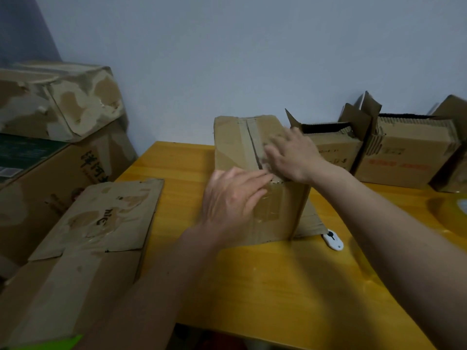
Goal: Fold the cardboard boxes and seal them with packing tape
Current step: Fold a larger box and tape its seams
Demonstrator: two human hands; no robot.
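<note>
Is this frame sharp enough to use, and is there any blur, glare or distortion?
Head view: dim, bluish light; both the left hand and the right hand are motion-blurred on the box; glare on the yellow table at right; wide-angle bending at the edges.

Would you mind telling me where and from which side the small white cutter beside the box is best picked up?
Pinch the white cutter across its narrow sides at the rounded near end, coming from above and the right. Its far end lies against, perhaps under, the bottom flap of the taped box, so that end is blocked. It lies flat on the yellow table, so a fingertip grip suits it.
</note>
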